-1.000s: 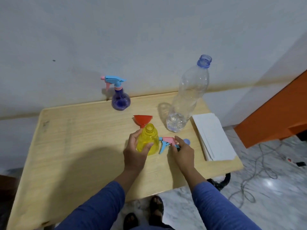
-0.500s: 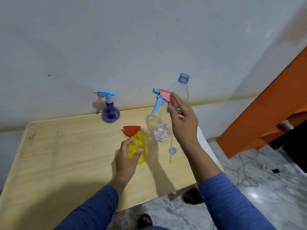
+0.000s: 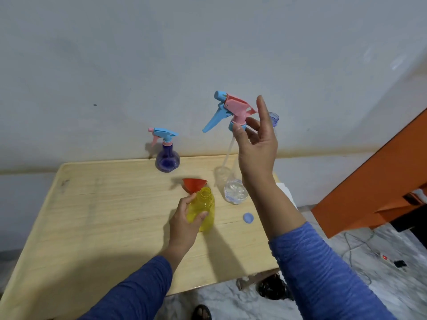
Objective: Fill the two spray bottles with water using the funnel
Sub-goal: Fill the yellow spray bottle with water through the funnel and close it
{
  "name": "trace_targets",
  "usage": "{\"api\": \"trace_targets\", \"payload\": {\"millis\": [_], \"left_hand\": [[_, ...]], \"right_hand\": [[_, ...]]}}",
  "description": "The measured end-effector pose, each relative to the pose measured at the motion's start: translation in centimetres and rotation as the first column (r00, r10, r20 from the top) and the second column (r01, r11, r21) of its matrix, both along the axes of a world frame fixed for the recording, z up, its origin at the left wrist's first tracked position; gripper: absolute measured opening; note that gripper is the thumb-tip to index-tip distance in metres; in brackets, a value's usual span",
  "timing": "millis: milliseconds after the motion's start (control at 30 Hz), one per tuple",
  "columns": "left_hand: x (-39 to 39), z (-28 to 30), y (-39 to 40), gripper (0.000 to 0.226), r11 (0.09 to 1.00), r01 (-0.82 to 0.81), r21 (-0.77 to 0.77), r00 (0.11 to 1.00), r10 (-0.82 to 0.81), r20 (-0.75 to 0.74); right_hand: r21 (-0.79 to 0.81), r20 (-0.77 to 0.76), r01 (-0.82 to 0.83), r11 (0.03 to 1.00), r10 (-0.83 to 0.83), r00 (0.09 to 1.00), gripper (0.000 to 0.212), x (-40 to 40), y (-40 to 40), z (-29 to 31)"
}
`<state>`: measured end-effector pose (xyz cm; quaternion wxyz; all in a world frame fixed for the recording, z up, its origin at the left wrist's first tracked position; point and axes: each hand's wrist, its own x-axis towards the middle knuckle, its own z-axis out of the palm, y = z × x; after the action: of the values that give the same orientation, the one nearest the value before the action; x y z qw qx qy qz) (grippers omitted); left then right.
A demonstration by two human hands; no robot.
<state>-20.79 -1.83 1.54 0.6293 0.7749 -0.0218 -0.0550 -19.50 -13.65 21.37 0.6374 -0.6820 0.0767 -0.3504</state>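
Observation:
An open-necked yellow spray bottle (image 3: 204, 210) stands on the wooden table (image 3: 104, 215), and my left hand (image 3: 184, 221) is wrapped around its side. My right hand (image 3: 256, 144) is raised high and pinches the collar of the pink-and-blue spray head (image 3: 228, 108), whose clear dip tube hangs down. An orange funnel (image 3: 193, 184) lies on the table just behind the yellow bottle. The purple spray bottle (image 3: 167, 157), with its head on, stands at the table's back edge. A clear water bottle (image 3: 234, 192), uncapped and nearly empty, stands behind my right arm.
A small blue cap (image 3: 248, 218) lies on the table right of the yellow bottle. White paper (image 3: 285, 190) shows at the table's right edge behind my arm. An orange cabinet (image 3: 379, 185) stands to the right; cables and a power strip (image 3: 384, 258) lie on the marble floor.
My right hand picked the spray head up from the table beside the yellow bottle and lifted it high. The left hand has stayed on the yellow bottle.

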Motion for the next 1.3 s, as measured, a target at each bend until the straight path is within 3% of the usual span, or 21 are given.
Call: {"api": "trace_targets", "payload": {"millis": [667,1000,1300], "left_hand": [[0.1,-0.5,-0.3,0.052,0.999,-0.008,-0.040,1.000,0.008,-0.006],[0.2,-0.8,-0.3,0.053,0.998,-0.014,-0.057,0.999,0.016,0.049],[0.2,-1.1,-0.3,0.051,0.999,-0.021,-0.039,0.998,0.024,0.063]], "right_hand": [[-0.009,0.013,-0.052,0.999,0.052,0.999,0.051,1.2,-0.2,-3.9],[-0.066,-0.212,-0.217,0.974,0.199,0.957,0.043,-1.2,0.7,-12.9],[-0.151,-0.283,-0.300,0.942,0.250,0.926,0.065,-1.7,0.3,-14.6]]}}
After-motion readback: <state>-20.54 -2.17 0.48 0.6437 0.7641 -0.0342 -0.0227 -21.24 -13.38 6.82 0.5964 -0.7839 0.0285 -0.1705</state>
